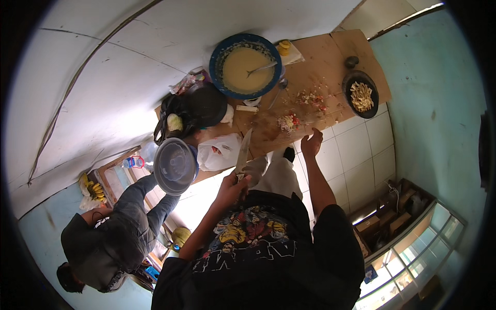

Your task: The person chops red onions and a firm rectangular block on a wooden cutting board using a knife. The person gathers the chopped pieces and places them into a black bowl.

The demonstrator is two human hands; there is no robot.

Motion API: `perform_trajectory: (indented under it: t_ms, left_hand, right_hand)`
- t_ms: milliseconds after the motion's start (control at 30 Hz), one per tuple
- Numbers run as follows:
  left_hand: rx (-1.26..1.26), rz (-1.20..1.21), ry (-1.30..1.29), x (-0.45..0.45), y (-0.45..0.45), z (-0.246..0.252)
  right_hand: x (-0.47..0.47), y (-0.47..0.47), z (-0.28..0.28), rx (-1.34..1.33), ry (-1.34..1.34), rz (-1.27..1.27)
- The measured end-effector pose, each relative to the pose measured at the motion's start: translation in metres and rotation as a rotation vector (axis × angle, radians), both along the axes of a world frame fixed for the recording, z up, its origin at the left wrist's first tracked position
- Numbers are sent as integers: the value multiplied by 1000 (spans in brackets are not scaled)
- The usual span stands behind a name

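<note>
My left hand (232, 190) grips a kitchen knife (243, 151) by its handle, with the blade pointing up over the table's front edge. My right hand (312, 143) holds nothing; its fingers are loosely bent and apart, close to the same edge. Ahead of it on the brown cardboard table cover (267, 133) lies a pile of finely chopped pale and red pieces (288, 123). A second, looser heap of chopped bits (313, 100) is spread farther back. A metal spoon (279, 90) rests left of the heaps. Beside the knife blade sits a white plastic bag (219, 152).
A blue basin of pale batter (248, 69) with a metal utensil stands at the back. Right, a dark stone mortar (360, 95) holds tan strips, near a pestle (351, 62). Left are a black bag (190, 106), a translucent plastic basin (174, 166) and a person (112, 236).
</note>
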State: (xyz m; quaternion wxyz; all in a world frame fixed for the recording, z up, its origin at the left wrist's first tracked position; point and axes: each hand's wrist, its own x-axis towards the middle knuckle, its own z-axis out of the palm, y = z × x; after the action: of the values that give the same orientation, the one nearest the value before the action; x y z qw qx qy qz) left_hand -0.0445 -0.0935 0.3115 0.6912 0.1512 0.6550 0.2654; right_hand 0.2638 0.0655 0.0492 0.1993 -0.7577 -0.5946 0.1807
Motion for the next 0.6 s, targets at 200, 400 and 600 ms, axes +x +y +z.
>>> perform_trajectory:
  t_ms: [200,400,600]
  left_hand:
    - [27,-54,48,14,-4,-18]
    - [-3,81,80,40,-5,-10]
    - [90,456,181,88,-7,-18]
  right_hand:
    - [41,51,1,-37,-397,567]
    - [46,92,-6,24,-536,892]
    - [40,115,-13,-42,-457,995]
